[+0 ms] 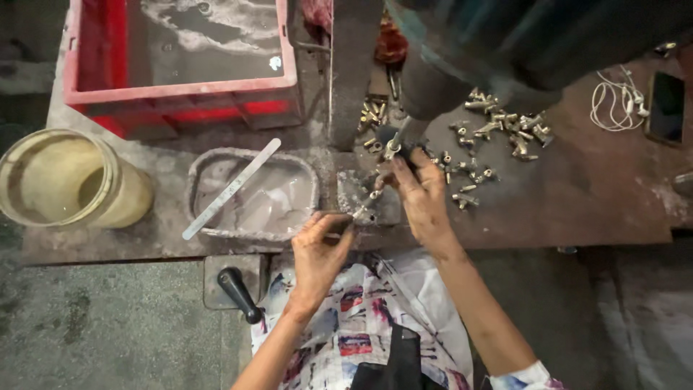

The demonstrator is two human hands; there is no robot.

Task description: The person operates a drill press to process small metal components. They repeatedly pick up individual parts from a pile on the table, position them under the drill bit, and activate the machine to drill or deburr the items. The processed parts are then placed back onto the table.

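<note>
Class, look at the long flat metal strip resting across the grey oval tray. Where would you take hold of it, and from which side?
Grip the metal strip at its upper right end, which sticks out past the rim of the tray into open air. Come from above, pinching its two long edges. It lies flat and tilted, and its lower left end sits low by the rim, harder to get fingers under.

One screen shows: a phone point(666, 107) lies flat on the dark workbench point(592, 195) at the far right — a dark rectangle with rounded corners, its display black and unlit. A coiled white cable point(613, 97) rests just beside its left edge. No labels or signs can be made out. The nearest thing to packaging is a round, cream-yellow tub point(68, 180) at the left end of the bench — open-topped, its wall plain as far as can be seen.
</note>
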